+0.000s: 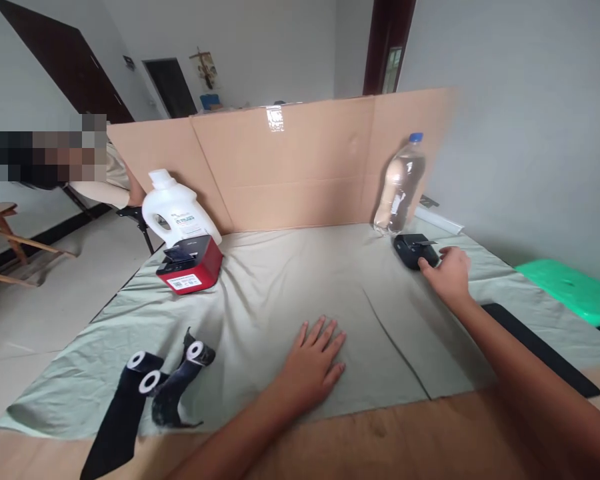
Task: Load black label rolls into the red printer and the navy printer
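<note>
My left hand (316, 363) lies flat on the pale green cloth (290, 280), palm down and fingers spread, holding nothing. At the right, my right hand (450, 272) grips the near right end of a small black boxy device (414, 251), perhaps a portable printer. The thumb is on its front corner and the other fingers curl beyond its side. The device rests on the cloth just in front of a clear plastic bottle (403, 187) with a blue cap. A dark thin flap or sheet shows on the device's top.
Left are a red-and-black boxy device (195, 263), a white jug (177, 210) and several black rolls with white cores (173, 390). Cardboard (290, 173) stands behind. A long black strip (540, 348) lies right, near a green stool (570, 287). Another person (105, 190) is far left.
</note>
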`<state>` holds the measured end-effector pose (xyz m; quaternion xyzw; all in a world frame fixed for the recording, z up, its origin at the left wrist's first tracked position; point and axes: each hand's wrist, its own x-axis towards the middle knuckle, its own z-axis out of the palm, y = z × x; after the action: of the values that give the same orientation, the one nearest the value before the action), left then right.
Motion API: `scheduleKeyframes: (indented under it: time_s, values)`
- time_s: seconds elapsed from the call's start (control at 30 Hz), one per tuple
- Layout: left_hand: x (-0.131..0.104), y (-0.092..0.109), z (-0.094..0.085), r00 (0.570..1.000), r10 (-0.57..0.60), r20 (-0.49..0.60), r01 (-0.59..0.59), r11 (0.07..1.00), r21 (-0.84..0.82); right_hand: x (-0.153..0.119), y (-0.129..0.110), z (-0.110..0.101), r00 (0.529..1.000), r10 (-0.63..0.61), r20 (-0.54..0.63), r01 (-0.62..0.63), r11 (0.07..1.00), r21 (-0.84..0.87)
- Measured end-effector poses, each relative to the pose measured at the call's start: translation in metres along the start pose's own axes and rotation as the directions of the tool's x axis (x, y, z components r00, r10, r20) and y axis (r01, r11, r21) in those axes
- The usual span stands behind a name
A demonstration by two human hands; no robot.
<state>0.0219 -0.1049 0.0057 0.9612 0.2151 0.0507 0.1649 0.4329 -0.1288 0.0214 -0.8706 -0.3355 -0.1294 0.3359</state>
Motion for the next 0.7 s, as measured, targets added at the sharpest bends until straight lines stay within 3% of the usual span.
scheduleKeyframes:
  time_s: [0.07, 0.2, 0.3, 0.37, 0.5, 0.63, 0.7]
  values:
    - [-0.002, 0.003, 0.009, 1.0, 0.007, -0.002, -0.007, 0.999, 0.049, 0.008, 0.009, 0.005, 0.993, 0.109, 0.045, -0.106, 0.993, -0.055]
    - [-0.014, 0.002, 0.003, 1.0, 0.023, 0.013, -0.024, 0.995, 0.094, 0.025, 0.003, 0.023, 0.947, 0.237, 0.217, -0.226, 0.971, -0.078]
    - [-0.018, 0.004, 0.002, 1.0, 0.022, 0.022, -0.024, 0.996, 0.09, 0.035, -0.008, 0.027, 0.915, 0.325, 0.239, -0.305, 0.945, -0.116]
    - [-0.018, 0.005, 0.005, 1.0, 0.016, 0.015, -0.017, 0.997, 0.08, 0.032, -0.02, 0.025, 0.92, 0.33, 0.213, -0.305, 0.942, -0.143]
    - [-0.018, 0.007, 0.009, 1.0, 0.017, -0.013, -0.017, 0.999, 0.049, -0.012, -0.07, 0.023, 0.982, 0.08, 0.173, -0.06, 0.991, -0.118]
    - [-0.022, 0.012, 0.01, 0.998, 0.015, -0.055, -0.013, 0.999, 0.03, -0.088, -0.15, 0.032, 0.971, -0.14, 0.192, 0.143, 0.99, -0.002]
    - [-0.023, 0.014, 0.01, 0.997, 0.017, -0.08, -0.015, 0.999, 0.028, -0.124, -0.189, 0.037, 0.961, -0.182, 0.21, 0.179, 0.983, 0.034]
